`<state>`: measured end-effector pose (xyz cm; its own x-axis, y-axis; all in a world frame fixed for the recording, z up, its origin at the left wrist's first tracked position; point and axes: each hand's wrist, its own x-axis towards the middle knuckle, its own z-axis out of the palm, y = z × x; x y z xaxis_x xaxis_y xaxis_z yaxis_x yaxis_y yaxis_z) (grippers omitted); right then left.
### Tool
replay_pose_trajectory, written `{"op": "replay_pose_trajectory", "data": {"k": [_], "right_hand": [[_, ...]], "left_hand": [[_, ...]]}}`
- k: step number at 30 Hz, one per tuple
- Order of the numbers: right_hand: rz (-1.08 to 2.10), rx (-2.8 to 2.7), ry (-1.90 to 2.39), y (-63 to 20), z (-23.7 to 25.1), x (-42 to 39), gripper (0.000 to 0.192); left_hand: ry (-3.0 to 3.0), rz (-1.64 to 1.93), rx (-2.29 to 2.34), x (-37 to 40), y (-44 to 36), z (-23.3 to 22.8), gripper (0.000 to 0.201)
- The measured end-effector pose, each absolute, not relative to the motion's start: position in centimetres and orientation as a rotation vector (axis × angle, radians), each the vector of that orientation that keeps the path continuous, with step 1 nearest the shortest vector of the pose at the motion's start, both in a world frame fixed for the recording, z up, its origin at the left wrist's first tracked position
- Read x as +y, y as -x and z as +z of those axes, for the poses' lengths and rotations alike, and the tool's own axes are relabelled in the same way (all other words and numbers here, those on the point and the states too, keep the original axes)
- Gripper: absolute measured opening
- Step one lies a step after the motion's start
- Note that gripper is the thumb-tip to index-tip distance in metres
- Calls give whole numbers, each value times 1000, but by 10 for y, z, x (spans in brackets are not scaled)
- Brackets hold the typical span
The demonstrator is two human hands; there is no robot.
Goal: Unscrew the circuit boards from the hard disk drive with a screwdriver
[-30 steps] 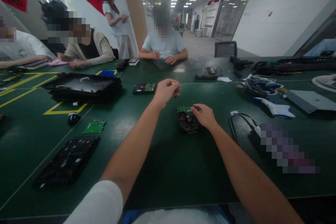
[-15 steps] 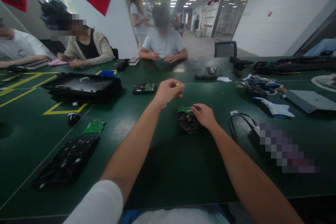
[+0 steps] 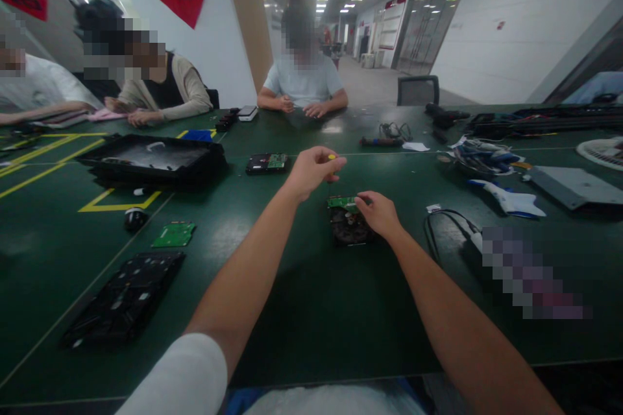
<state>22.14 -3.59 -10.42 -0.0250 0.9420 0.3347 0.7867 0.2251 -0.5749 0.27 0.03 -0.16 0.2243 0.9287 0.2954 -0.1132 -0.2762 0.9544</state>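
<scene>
My left hand (image 3: 310, 174) is closed in a pinch around a small screwdriver (image 3: 332, 157) with a yellow end. Its thin shaft points down at the far edge of a hard drive (image 3: 349, 231); whether the tip touches cannot be made out. A green circuit board (image 3: 341, 202) covers the far end of the drive, which lies on the table in front of me. Along the right side, my right hand (image 3: 378, 213) grips the drive, its fingertips resting on the board.
Another hard drive (image 3: 267, 163) lies farther off. To the left are a black tray (image 3: 156, 159), a loose green board (image 3: 174, 234) and black drive casings (image 3: 124, 295). Cables (image 3: 487, 157), a blue-white piece (image 3: 509, 200) and a grey metal box (image 3: 577, 185) stand right. Several people are around.
The fingers of my left hand have shifted slightly to the right with the screwdriver. My right hand and the drive stay put. A standing person has moved behind the seated one opposite.
</scene>
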Motion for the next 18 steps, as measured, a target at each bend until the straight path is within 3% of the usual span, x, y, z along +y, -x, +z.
{"op": "replay_pose_trajectory", "data": {"k": [18], "right_hand": [[336,-1837,1587,-223,-103,-36,35]], "left_hand": [[-1499,1300,886,1,0,-3,27]]}}
